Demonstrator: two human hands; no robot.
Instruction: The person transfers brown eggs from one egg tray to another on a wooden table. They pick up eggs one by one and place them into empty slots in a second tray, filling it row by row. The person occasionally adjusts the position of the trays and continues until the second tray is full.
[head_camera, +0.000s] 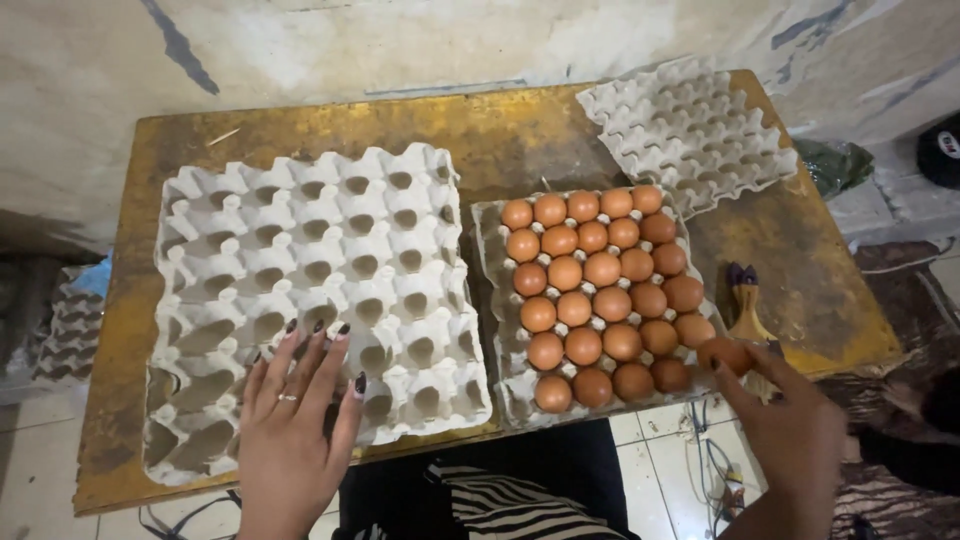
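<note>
My left hand (293, 425) lies flat, fingers spread, on the near edge of an empty grey egg tray (310, 240) on the left of the table. My right hand (785, 425) holds one brown egg (724, 353) in its fingertips at the near right corner of a second tray (490, 300) filled with several brown eggs (596, 290). The held egg is beside the tray's right edge, next to the outermost eggs.
A third empty egg tray (690, 130) lies at the table's far right corner. The worn yellow-brown table (510, 130) stands against a pale wall. A small wooden object with dark tips (745, 300) rests near the right edge. More trays (65, 320) are stacked on the floor left.
</note>
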